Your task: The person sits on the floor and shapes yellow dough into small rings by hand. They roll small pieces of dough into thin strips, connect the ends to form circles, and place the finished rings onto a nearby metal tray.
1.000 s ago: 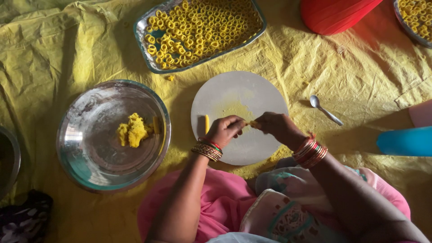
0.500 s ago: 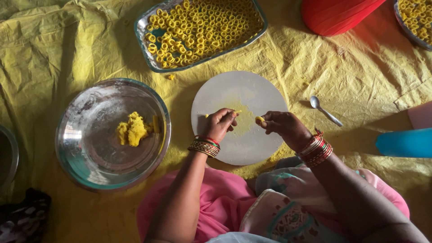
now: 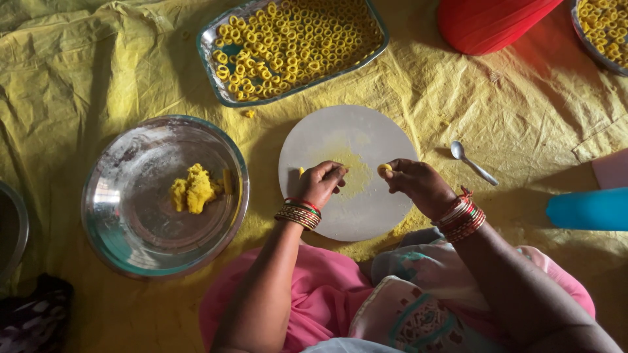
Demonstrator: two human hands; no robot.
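My left hand [image 3: 320, 184] rests on the round white board [image 3: 356, 134], fingers curled over a thin strip of yellow dough whose end shows at its left. My right hand [image 3: 418, 185] hovers over the board's right side and pinches a small yellow dough ring [image 3: 384, 169] between its fingertips. A smear of yellow dough lies on the board between the hands. Both wrists wear several bangles.
A steel bowl [image 3: 140, 245] with a lump of yellow dough [image 3: 191, 190] sits at left. A tray of several dough rings [image 3: 294, 42] lies beyond the board. A spoon [image 3: 472, 162], a red object [image 3: 490, 23] and a blue object [image 3: 589, 209] are at right, on yellow sheeting.
The two hands, joined over the dough a second ago, have drawn apart. My right hand has moved right with the small ring; my left hand stayed on the board.
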